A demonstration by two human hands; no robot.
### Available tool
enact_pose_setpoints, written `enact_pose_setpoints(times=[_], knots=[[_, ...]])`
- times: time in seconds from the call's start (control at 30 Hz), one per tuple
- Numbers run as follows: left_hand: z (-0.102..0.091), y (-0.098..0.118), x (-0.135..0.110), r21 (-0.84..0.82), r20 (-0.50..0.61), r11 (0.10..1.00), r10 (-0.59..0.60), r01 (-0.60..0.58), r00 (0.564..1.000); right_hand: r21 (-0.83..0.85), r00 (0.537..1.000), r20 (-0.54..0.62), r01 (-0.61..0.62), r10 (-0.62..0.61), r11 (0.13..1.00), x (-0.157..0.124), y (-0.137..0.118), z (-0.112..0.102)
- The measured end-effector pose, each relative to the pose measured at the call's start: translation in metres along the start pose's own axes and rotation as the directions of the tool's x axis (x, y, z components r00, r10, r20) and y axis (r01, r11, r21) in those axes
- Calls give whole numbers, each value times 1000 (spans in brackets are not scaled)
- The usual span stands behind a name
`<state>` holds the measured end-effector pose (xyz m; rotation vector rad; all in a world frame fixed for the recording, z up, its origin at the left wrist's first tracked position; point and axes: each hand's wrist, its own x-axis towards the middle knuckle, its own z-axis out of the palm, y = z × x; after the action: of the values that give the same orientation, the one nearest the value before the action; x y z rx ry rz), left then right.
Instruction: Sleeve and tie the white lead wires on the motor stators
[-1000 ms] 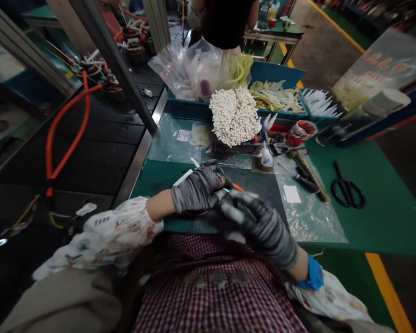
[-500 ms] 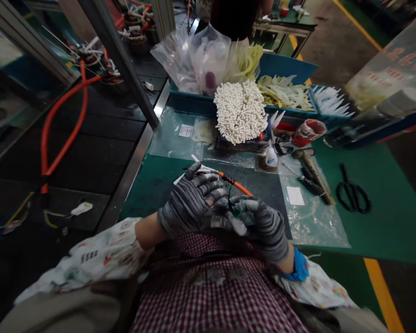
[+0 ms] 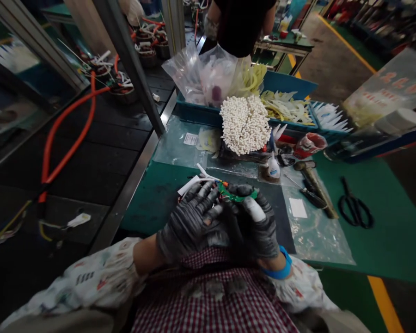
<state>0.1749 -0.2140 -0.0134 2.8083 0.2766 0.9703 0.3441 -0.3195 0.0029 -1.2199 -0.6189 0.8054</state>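
Fingers of the right hand pinch a thin green piece, with the thumb on the near side. The green piece pokes out from that hand toward the left hand, in the gap between the two. The left hand has its fingers stretched out and a bit apart, next to some white wires. I cannot tell if it is gripping them, because the fingers hide what is under them. A little orange bit shows just past the left fingertips, by the end of the green piece. A white tag peeks out on the far left side of the left hand.

Both hands wear gray stripy gloves, and a blue band goes around the right wrist. Past the hands is a big bunch of little white sticks. A small white bottle stands past the right hand. To the right of that hand are a white paper, a screwdriver, a hammer and, farther out, black scissors. A fat orange cable makes a loop well off to the left of the left hand.
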Motion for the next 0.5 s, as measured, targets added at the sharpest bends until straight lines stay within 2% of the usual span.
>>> enact_pose_setpoints(times=[0.03,0.1,0.2,0.33,0.43,0.5], knots=[[-8,-3,0,-60,-9,998,-3,3,1000,-18,1000,27,2,-1,1000,1,2,0],[-23,-9,4,-141,-53,990,-32,24,998,-114,996,53,81,-76,990,1,5,-2],[-34,-14,14,-129,-101,991,-50,36,994,-261,967,80,256,-243,931,-1,8,-6],[-29,-16,28,-131,-73,986,-116,105,991,-363,883,265,465,-388,808,-2,16,-15],[-28,-21,35,-266,-81,942,-233,204,969,-409,815,317,579,-486,705,2,25,-16],[-32,-30,39,-365,-73,890,-318,271,945,-411,787,341,616,-514,672,7,32,-12]])
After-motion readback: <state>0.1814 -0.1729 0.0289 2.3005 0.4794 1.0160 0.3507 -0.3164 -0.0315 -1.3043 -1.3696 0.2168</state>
